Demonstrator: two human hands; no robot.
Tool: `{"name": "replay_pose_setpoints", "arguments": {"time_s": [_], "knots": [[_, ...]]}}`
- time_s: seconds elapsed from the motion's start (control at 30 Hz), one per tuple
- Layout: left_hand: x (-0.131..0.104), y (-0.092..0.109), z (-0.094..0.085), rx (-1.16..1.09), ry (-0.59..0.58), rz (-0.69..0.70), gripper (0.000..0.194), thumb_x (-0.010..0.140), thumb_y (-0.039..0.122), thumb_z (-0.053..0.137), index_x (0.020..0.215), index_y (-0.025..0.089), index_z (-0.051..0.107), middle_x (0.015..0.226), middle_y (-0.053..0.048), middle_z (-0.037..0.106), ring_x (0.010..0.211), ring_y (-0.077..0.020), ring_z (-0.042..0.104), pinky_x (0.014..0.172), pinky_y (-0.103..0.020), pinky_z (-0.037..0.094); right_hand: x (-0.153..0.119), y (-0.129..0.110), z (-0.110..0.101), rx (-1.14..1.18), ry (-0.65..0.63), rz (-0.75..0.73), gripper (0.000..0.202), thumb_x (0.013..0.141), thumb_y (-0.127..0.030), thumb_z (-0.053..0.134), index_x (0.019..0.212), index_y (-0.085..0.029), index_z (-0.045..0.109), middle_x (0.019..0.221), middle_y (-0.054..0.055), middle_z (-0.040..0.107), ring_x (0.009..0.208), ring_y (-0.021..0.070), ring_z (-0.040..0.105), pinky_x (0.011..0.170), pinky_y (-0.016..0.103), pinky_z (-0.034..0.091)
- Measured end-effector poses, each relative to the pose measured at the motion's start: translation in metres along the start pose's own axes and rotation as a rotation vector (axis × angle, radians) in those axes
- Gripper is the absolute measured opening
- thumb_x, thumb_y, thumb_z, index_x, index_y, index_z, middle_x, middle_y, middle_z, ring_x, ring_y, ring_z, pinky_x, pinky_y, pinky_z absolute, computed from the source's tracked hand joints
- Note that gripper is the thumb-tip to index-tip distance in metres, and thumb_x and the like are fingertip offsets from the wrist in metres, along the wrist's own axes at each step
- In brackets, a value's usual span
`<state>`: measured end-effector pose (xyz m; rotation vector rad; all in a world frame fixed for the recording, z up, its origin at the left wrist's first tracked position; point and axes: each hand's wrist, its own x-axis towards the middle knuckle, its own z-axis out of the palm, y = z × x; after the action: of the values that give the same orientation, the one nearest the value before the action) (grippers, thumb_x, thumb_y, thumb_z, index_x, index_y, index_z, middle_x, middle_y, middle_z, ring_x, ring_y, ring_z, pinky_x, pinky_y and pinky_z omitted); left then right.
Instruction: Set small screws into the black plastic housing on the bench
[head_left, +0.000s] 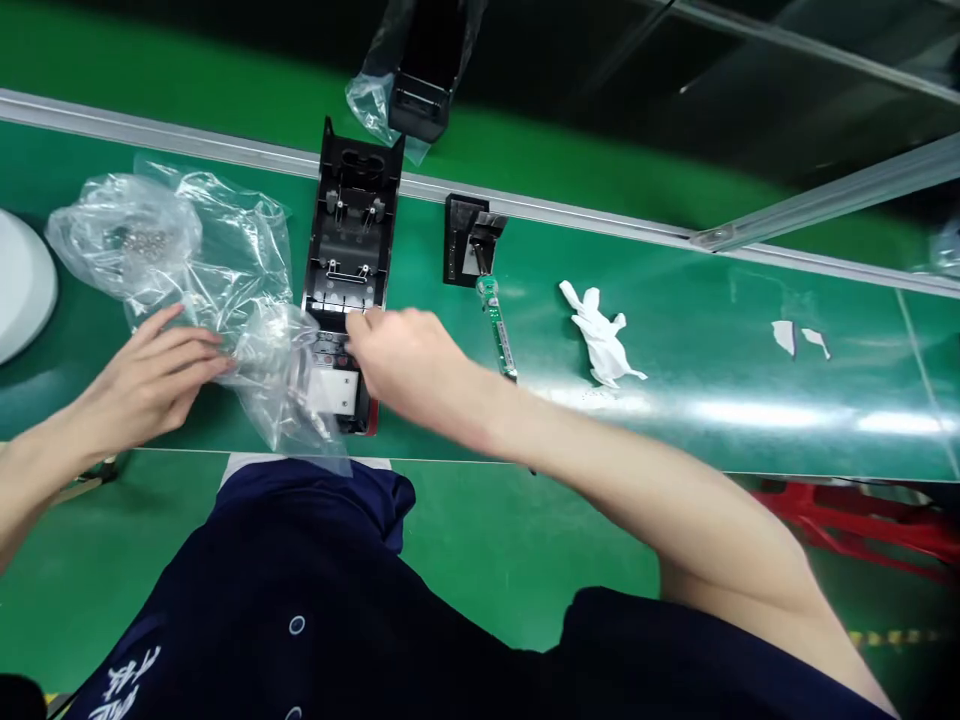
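Both hands work low on the green tabletop (pixel 675 330), close to the person's dark blue shirt (pixel 315 600). Lying lengthwise away from the person is the black plastic housing (pixel 349 250), a long open shell with moulded ribs, small metal clips and two rounded recesses at its far end; its near end shows a pale label and a red edge, and part of it is covered by the clear plastic bag (pixel 225 270). That bag is crumpled and glossy and spreads to the left of the housing, with a cluster of small dark bits bunched in its far left lobe. The left hand (pixel 146 385) lies loosely open, fingers stretched toward the right, fingertips resting on the bag's folds. The right hand (pixel 409 365) reaches across from the right with its fingers curled together, their tips on the housing's near half beside the bag's edge; whether it pinches anything there cannot be told. Just right of the housing stands a small black bracket (pixel 466 240), with a green-handled screwdriver (pixel 496 325) lying on the tabletop from it toward the person. Farther right lies a crumpled white glove (pixel 600 335), and well beyond it two small white scraps (pixel 799 338).
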<state>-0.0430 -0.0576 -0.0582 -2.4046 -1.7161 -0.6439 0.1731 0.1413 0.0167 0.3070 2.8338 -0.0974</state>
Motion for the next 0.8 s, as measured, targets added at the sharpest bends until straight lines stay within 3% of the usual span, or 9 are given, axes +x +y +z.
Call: {"name": "replay_pose_setpoints", "arguments": {"time_s": [0.07,0.17,0.23,0.33,0.43,0.53,0.63,0.73,0.8], "knots": [[0.003,-0.008,0.005,0.082,0.028,0.065,0.021,0.083,0.001,0.045,0.081,0.016,0.059,0.091,-0.007,0.066,0.099,-0.0243,0.063,0.116,-0.057,0.032,-0.032,-0.018,0.007,-0.01,-0.009,-0.046,0.027,0.074,0.001,0.058,0.101,-0.003,0.06,0.078,0.01,0.057,0.058,0.0178,0.05,0.047,0.028,0.033],[0.017,-0.019,0.015,0.233,0.089,0.061,0.023,0.08,-0.003,0.051,0.062,0.012,0.052,0.097,-0.008,0.066,0.107,-0.0283,0.062,0.113,-0.061,0.033,-0.062,-0.047,0.025,0.174,0.238,-0.042,0.036,0.077,-0.009,0.069,0.111,-0.001,0.06,0.089,0.01,0.059,0.064,0.0199,0.053,0.044,0.032,0.041],[0.025,-0.025,0.024,0.299,0.087,0.037,0.026,0.08,-0.004,0.05,0.058,0.01,0.05,0.102,-0.011,0.066,0.111,-0.0313,0.061,0.109,-0.063,0.036,-0.062,-0.064,0.041,0.37,0.452,0.005,0.032,0.094,-0.021,0.057,0.121,-0.003,0.057,0.105,0.011,0.06,0.083,0.0214,0.058,0.061,0.035,0.054],[0.03,-0.026,0.033,0.256,0.055,-0.037,0.027,0.082,-0.004,0.045,0.059,0.008,0.05,0.11,-0.017,0.064,0.114,-0.0351,0.059,0.104,-0.066,0.038,-0.04,-0.089,0.067,0.442,0.672,0.051,0.036,0.102,-0.032,0.044,0.13,-0.012,0.055,0.13,0.013,0.051,0.117,0.027,0.051,0.092,0.041,0.052],[0.027,-0.021,0.032,0.18,0.144,-0.185,0.021,0.079,-0.006,0.049,0.086,0.009,0.063,0.127,-0.02,0.057,0.127,-0.0357,0.05,0.111,-0.063,0.033,-0.009,-0.114,0.093,0.327,0.629,0.07,0.041,0.102,-0.036,0.044,0.133,-0.012,0.055,0.144,0.017,0.038,0.135,0.0338,0.035,0.107,0.05,0.043],[0.02,-0.012,0.031,0.197,0.282,-0.365,0.048,0.079,-0.001,0.058,0.125,0.012,0.057,0.139,-0.022,0.047,0.136,-0.0329,0.042,0.114,-0.055,0.034,0.016,-0.136,0.114,0.251,0.555,0.121,0.043,0.099,-0.032,0.047,0.127,-0.001,0.058,0.141,0.026,0.037,0.134,0.038,0.035,0.11,0.057,0.039],[0.014,-0.007,0.049,0.151,0.208,-0.543,0.038,0.089,0.013,0.055,0.126,0.005,0.055,0.134,-0.027,0.05,0.13,-0.0343,0.048,0.109,-0.053,0.042,0.029,-0.149,0.117,0.199,0.533,0.146,0.04,0.088,-0.022,0.059,0.117,0.005,0.063,0.133,0.033,0.042,0.128,0.0428,0.041,0.111,0.066,0.03],[0.013,-0.011,0.075,0.135,0.065,-0.52,0.032,0.097,0.022,0.043,0.119,0.005,0.058,0.135,-0.024,0.05,0.133,-0.0355,0.045,0.114,-0.059,0.034,0.033,-0.153,0.102,0.176,0.582,0.128,0.041,0.082,-0.02,0.064,0.111,0.007,0.065,0.128,0.035,0.045,0.127,0.0448,0.042,0.115,0.068,0.015],[0.016,-0.018,0.082,0.093,0.053,-0.484,0.035,0.099,0.027,0.04,0.119,0.007,0.059,0.138,-0.021,0.05,0.134,-0.0314,0.045,0.115,-0.054,0.036,0.036,-0.155,0.091,0.18,0.628,0.077,0.04,0.082,-0.022,0.064,0.111,0.006,0.066,0.128,0.034,0.045,0.128,0.0448,0.041,0.116,0.067,0.008]]}}
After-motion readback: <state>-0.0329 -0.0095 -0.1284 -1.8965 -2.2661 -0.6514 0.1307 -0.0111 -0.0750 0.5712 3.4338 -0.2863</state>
